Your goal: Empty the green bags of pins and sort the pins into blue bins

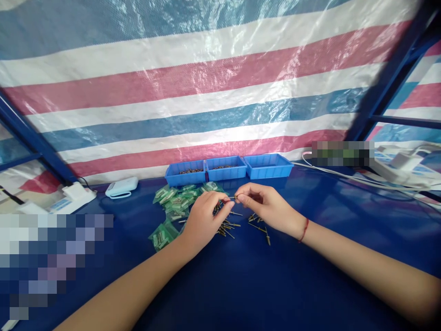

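Note:
My left hand (206, 217) and my right hand (265, 204) meet above the blue table (241, 285), fingertips pinched together on one small brass pin (233, 197) held between them. Under and between the hands lies a loose scatter of several brass pins (237, 226). A heap of small green packets (175, 200) lies just left of my left hand, with one more green packet (161, 236) nearer to me. A red string circles my right wrist.
Three blue bins (229, 168) stand in a row at the table's back edge; two hold small brass parts. A white device (121, 187) and a white box (74, 195) sit at back left. White cables and a power strip (396, 168) lie at right. A striped tarp hangs behind.

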Available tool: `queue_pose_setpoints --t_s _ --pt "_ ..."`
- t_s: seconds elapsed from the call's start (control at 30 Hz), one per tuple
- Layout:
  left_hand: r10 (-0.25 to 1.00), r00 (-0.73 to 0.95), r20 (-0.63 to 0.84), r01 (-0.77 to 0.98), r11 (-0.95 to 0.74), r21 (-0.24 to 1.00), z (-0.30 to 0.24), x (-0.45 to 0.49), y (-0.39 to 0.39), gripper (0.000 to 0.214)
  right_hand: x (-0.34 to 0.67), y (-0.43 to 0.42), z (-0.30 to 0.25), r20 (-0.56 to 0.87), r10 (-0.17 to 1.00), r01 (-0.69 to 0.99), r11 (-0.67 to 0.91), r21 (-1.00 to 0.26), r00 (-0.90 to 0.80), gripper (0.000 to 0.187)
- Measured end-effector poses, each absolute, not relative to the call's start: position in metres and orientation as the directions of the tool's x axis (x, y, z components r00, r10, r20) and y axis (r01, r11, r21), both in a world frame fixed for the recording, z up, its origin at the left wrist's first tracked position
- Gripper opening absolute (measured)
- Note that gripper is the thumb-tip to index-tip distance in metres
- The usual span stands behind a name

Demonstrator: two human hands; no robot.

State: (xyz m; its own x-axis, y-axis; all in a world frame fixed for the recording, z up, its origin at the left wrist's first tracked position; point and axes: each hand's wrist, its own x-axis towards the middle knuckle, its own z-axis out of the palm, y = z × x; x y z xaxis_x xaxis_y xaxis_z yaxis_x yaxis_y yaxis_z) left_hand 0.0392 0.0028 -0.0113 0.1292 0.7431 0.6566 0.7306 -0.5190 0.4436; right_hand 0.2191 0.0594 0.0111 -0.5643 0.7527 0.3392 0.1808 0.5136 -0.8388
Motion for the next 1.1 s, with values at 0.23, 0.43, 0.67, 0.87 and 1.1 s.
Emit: queue_pose_setpoints --t_s 0.23,0.43,0.67,0.87,1.1 --pt "0.730 0.112 0.675 0.715 -0.531 0.455 -0.008 0.042 -0.001 0.015 0.219 0.059 0.007 0.368 0.765 0.149 0.510 -0.847 -0.529 0.022" --pt "0.739 0.084 0.669 0.728 -0.504 0.465 -0.007 0.043 -0.001 0.018 0.216 0.054 0.012 0.183 0.821 0.067 0.259 -0.964 -0.541 0.025" --pt "0.762 0.098 0.640 0.742 -0.484 0.463 -0.012 0.041 0.004 0.014 0.218 0.054 0.016 0.331 0.811 0.114 0.433 -0.894 -0.483 0.020" --pt "0.823 -0.043 0.566 0.632 -0.416 0.653 -0.016 0.036 0.012 0.026 0.207 0.100 0.031 0.742 0.553 0.442 0.813 -0.380 -0.379 0.016" --pt "0.833 -0.101 0.543 0.599 -0.385 0.702 -0.015 0.032 0.012 0.021 0.192 0.153 0.038 0.639 0.659 0.539 0.731 -0.418 -0.398 0.025"
